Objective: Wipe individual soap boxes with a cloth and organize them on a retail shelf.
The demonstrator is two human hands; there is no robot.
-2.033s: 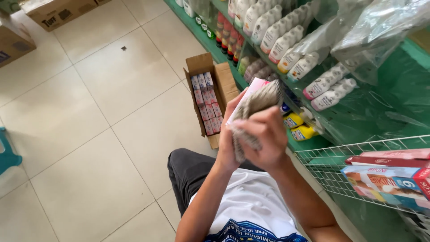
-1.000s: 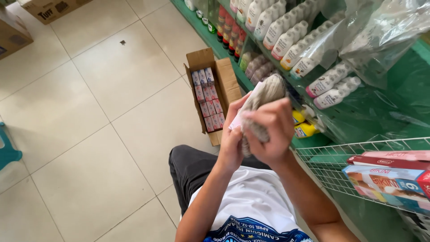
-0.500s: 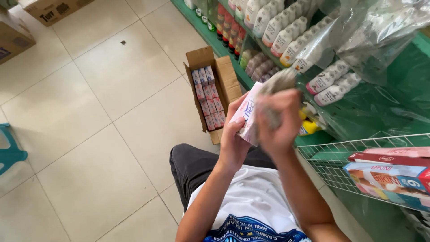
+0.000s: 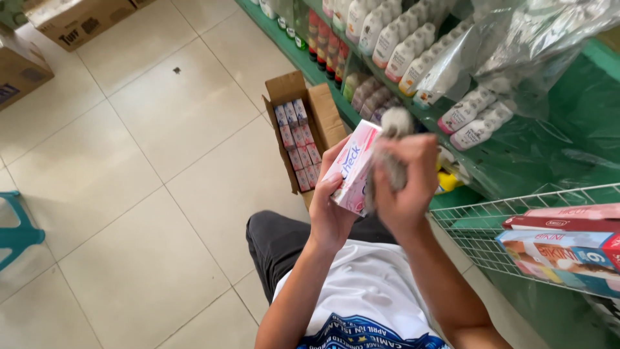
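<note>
From the head view I see my left hand (image 4: 332, 210) wrapped around a pink and white carton (image 4: 353, 167), fingers closed on its long sides, holding it up in front of my chest and above the floor tiles (image 4: 129, 194). My right hand (image 4: 403, 184) is clenched on a grey cloth (image 4: 394, 152), pressing it against the carton's far face. I judge the carton light and fairly stiff, though its thin card walls would dent under a hard squeeze; the long edges are the best place to hold it. The cloth looks soft and limp. Below the hands an open cardboard box (image 4: 303, 123) sits on the floor against the green shelf (image 4: 310, 64), with more such cartons in a row. White bottles (image 4: 400, 45) line the shelf, and a wire basket (image 4: 491, 226) hangs at the right edge
</note>
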